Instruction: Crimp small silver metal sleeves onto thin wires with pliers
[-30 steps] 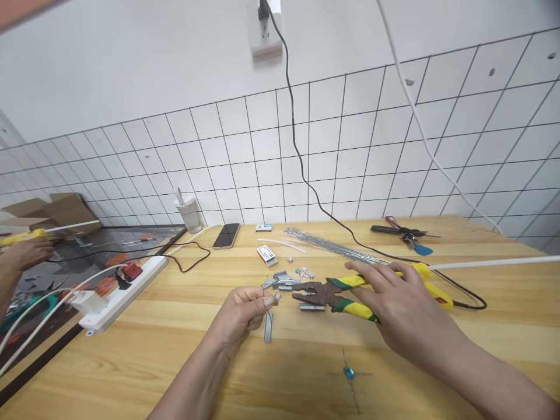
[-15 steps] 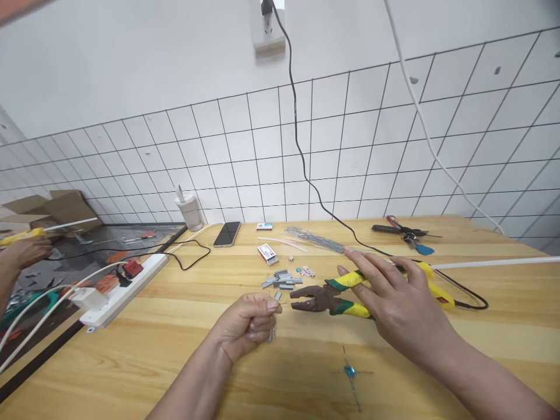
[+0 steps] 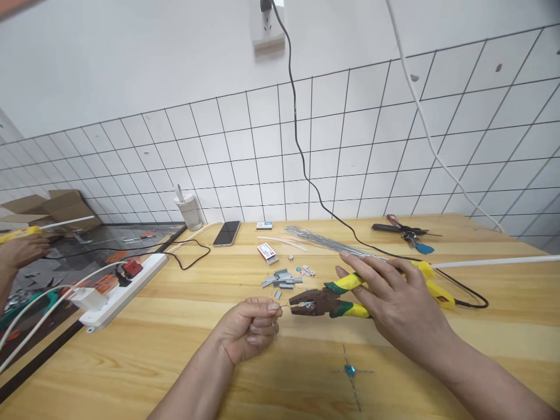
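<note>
My left hand (image 3: 254,326) is closed, pinching a thin wire piece (image 3: 275,333) between thumb and forefinger. One fine end points right to the pliers' jaw tips; other ends stick out above and below the fingers. My right hand (image 3: 394,291) grips the yellow-green handles of rusty-jawed pliers (image 3: 324,301). A narrow gap shows between the jaws, and whether they touch the wire I cannot tell. On the wooden table below lies a cross of twisted wire with a blue centre (image 3: 349,370). Staple strips (image 3: 282,280) lie just beyond the left hand.
Behind my right hand rests a yellow glue gun (image 3: 440,291) with a white stick. Further back are metal wires (image 3: 315,236), a small box (image 3: 268,252), a phone (image 3: 227,233) and cutters (image 3: 400,230). At left are a power strip (image 3: 131,289) and another person's hand (image 3: 24,251).
The pliers' jaws have shifted slightly and appear a little wider apart at the wire's end. The wire in my left hand has turned slightly. Both hands stay nearly in place.
</note>
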A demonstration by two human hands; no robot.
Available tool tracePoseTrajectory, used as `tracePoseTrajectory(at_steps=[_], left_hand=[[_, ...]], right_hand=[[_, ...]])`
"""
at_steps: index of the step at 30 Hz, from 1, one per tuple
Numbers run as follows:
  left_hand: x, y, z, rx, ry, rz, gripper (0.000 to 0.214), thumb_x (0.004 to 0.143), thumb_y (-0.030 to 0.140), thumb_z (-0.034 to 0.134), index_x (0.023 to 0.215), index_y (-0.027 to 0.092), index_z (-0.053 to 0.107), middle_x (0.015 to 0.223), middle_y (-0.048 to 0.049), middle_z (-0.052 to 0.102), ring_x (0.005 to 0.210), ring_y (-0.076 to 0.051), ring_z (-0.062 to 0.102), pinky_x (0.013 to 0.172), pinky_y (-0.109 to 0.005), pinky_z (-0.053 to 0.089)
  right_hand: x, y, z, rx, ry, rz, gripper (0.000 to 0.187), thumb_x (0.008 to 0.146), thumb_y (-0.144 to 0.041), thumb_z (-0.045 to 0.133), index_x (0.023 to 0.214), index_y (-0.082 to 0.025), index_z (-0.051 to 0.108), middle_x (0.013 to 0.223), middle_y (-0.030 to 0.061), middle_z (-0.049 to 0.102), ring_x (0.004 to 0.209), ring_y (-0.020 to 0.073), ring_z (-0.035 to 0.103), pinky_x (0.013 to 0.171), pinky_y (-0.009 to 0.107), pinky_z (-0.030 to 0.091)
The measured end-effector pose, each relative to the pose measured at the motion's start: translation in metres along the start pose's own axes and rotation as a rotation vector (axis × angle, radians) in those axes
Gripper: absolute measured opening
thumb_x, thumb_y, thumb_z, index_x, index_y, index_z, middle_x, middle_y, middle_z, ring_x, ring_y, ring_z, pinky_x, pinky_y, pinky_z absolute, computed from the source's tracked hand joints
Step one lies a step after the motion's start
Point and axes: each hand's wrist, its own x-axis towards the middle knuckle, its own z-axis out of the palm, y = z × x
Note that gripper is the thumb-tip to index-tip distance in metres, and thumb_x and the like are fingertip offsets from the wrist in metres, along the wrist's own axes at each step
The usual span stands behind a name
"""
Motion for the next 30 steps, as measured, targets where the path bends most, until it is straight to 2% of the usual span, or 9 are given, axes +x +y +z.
tracePoseTrajectory(at_steps=[4, 13, 18, 30], left_hand=[[-0.0001, -0.001, 0.0016, -0.021, -0.009, -0.013, 0.024, 0.062, 0.012, 0.068, 0.047, 0.011, 0.049, 0.039, 0.0099, 0.022, 0.036, 0.0, 0.011, 0.03, -0.009, 0.01], [0.0014, -0.0018, -0.0016, -0.052, -0.042, -0.044, 0.023, 0.061, 0.011, 0.067, 0.049, 0.01, 0.048, 0.04, 0.0099, 0.023, 0.036, 0.0, 0.012, 0.028, -0.009, 0.01], [0.0019, -0.002, -0.0025, -0.064, -0.062, -0.047, 0.025, 0.06, 0.011, 0.067, 0.048, 0.011, 0.046, 0.04, 0.0096, 0.024, 0.036, 0.0, 0.012, 0.028, -0.009, 0.011], [0.0017, -0.0027, -0.0026, -0.069, -0.04, -0.062, 0.02, 0.063, 0.009, 0.064, 0.051, 0.011, 0.048, 0.041, 0.0099, 0.022, 0.036, 0.0, 0.011, 0.029, -0.009, 0.009]], right_hand=[[0.0009, 0.0008, -0.0008, -0.004, 0.02, 0.022, 0.023, 0.075, -0.003, 0.045, 0.072, -0.019, 0.06, 0.134, 0.0056, 0.044, 0.108, 0.0265, 0.046, 0.083, 0.046, 0.031], [0.0003, 0.0038, -0.0013, -0.008, 0.011, -0.001, 0.025, 0.077, -0.002, 0.045, 0.081, -0.021, 0.06, 0.134, 0.0038, 0.045, 0.107, 0.0254, 0.046, 0.083, 0.045, 0.031], [0.0, 0.0033, -0.0002, -0.003, 0.005, -0.004, 0.024, 0.078, -0.003, 0.045, 0.076, -0.02, 0.061, 0.134, 0.0034, 0.044, 0.106, 0.0257, 0.047, 0.083, 0.046, 0.03], [0.0005, 0.0028, -0.0013, 0.0, -0.008, 0.014, 0.024, 0.079, -0.004, 0.045, 0.082, -0.022, 0.061, 0.135, 0.0027, 0.044, 0.108, 0.025, 0.047, 0.084, 0.045, 0.03]])
